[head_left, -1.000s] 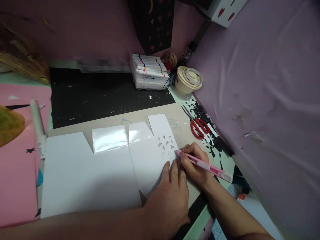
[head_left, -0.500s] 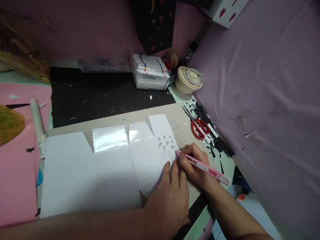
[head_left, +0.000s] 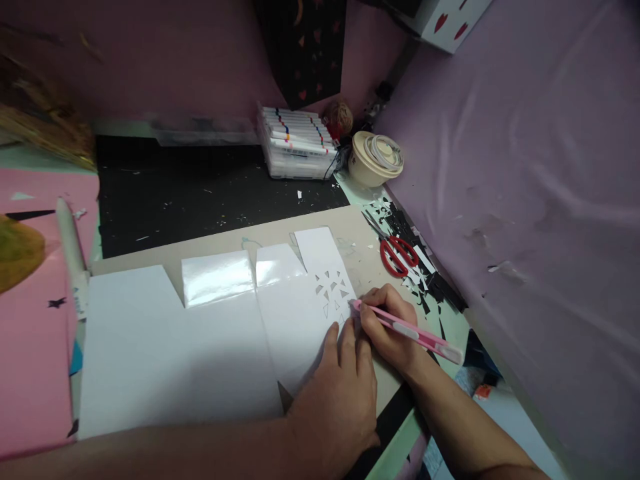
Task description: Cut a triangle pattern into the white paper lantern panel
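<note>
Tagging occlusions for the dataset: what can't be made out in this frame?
1. Blade of the knife, head view: hidden where fingers of the right hand and left hand meet; whether it touches the paper cannot be told.
2. Near right corner of the paper: under the left hand.
3. Labels on the markers: too small.
4. The yellow-green thing: cut off by the left edge, blurred.

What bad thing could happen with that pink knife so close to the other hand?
1. The fingers of the left hand press the white card right beside the tip of the pink craft knife held by the right hand; a slip could nick them.
2. The cut-out triangles sit close together, so the thin strips between them might tear.
</note>
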Motion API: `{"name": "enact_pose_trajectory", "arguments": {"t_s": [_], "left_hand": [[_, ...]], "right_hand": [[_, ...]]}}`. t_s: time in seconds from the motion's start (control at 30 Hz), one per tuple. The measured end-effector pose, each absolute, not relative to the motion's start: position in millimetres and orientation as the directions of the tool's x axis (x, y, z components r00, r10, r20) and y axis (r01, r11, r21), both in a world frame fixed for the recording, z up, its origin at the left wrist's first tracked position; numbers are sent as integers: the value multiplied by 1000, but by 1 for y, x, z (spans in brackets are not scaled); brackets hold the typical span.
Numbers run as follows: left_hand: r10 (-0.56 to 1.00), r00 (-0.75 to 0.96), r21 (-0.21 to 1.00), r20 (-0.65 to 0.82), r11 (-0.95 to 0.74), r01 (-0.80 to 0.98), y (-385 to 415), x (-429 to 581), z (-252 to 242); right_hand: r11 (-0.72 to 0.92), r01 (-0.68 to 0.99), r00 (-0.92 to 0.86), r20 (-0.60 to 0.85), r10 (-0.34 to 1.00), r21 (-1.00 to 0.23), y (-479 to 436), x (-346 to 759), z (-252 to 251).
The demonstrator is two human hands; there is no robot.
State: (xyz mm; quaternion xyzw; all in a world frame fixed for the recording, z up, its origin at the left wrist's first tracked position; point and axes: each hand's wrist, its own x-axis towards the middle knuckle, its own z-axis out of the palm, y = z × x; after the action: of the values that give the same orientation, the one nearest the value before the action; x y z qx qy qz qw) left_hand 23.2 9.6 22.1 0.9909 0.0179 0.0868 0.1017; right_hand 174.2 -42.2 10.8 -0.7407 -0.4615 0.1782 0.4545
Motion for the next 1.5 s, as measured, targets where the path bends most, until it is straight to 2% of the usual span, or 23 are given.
{"name": "enact_pose_trajectory", "arguments": {"t_s": [0.27, 0.6, 1.13, 1.37, 1.5], "left_hand": [[48, 985, 192, 167, -981, 15, 11, 23, 23], [65, 971, 193, 230, -981, 19, 10, 22, 22], [60, 974, 173, 219, -985, 22, 10, 22, 22], [46, 986, 211, 159, -977, 12, 11, 22, 23], [55, 984, 204, 170, -979, 19, 10, 21, 22]], "right_hand": [[-209, 580, 506, 147, 850, -788, -42, 173, 15], [-125, 526, 457, 156, 875, -841, -42, 173, 14], [-144, 514, 494, 154, 856, -846, -41, 172, 14], [-202, 429, 619, 124, 775, -881, -38, 183, 22], [-177, 298, 653, 66, 754, -938, -38, 198, 20]]}}
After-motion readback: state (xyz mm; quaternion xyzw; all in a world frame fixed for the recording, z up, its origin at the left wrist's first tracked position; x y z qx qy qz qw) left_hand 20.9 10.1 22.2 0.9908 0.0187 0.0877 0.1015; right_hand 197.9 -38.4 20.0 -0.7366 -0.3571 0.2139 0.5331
